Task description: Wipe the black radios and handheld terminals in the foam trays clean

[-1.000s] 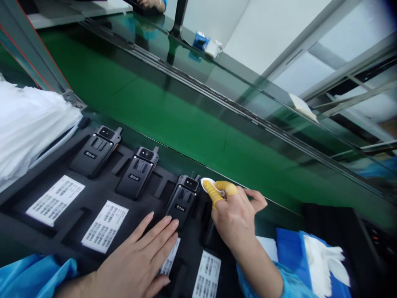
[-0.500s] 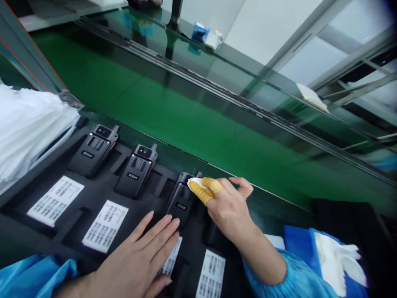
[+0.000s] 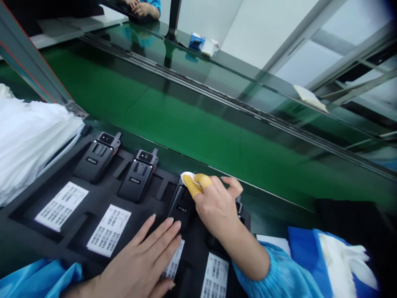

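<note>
A black foam tray (image 3: 27,207) holds black handheld radios in a row, with printed label sheets (image 3: 108,229) below them. My right hand (image 3: 217,205), with yellow finger cots on thumb and forefinger, pinches a small white wipe (image 3: 187,177) against the top of the third radio (image 3: 181,205). My left hand (image 3: 145,256) lies flat with fingers stretched out, its fingertips touching the lower end of that same radio. Two more radios (image 3: 96,156) (image 3: 138,175) sit untouched to the left.
A green conveyor belt (image 3: 186,120) runs behind the tray. White foam bags (image 3: 27,140) pile at the left. A blue pack with white cloths (image 3: 328,260) lies at the right. Another person's hands (image 3: 139,7) show at the far top.
My right hand has moved left with the wipe, from beside the third radio onto its top end. My left hand has stayed in place.
</note>
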Demonstrator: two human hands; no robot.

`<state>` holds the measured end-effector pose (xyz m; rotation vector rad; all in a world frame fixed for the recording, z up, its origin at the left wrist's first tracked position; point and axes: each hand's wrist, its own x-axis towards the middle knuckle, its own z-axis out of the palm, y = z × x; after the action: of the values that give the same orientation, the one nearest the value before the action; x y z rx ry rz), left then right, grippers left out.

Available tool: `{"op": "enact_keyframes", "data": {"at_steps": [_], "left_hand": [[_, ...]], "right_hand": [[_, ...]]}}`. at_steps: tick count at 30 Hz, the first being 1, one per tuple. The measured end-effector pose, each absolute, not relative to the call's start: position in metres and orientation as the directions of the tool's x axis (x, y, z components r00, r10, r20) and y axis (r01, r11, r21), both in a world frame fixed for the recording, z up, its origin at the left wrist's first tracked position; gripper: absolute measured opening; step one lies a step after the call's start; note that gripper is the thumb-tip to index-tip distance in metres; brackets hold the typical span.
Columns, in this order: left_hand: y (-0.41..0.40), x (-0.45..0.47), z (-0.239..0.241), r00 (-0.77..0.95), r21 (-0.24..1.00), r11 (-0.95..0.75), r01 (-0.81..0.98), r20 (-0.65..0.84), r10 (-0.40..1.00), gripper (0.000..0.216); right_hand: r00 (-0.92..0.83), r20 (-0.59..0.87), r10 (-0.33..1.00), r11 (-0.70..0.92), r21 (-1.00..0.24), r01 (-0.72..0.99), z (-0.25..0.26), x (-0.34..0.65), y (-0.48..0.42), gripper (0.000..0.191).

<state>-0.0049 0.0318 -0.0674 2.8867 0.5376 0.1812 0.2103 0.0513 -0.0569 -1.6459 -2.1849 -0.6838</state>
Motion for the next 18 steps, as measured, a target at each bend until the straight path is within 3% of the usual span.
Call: {"op": "enact_keyframes", "data": {"at_steps": [6, 18], "left_hand": [[0.033, -0.004, -0.066, 0.933, 0.204, -0.917, 0.341, 0.047, 0.358, 0.049], [0.033, -0.005, -0.067, 0.926, 0.164, -0.929, 0.333, 0.131, 0.355, 0.046]], "right_hand": [[-0.238, 0.5, 0.833, 0.17, 0.178, 0.969, -0.058, 0.208, 0.05, 0.028], [-0.18, 0.537, 0.824, 0.099, 0.176, 0.979, -0.068, 0.213, 0.026, 0.028]]}}
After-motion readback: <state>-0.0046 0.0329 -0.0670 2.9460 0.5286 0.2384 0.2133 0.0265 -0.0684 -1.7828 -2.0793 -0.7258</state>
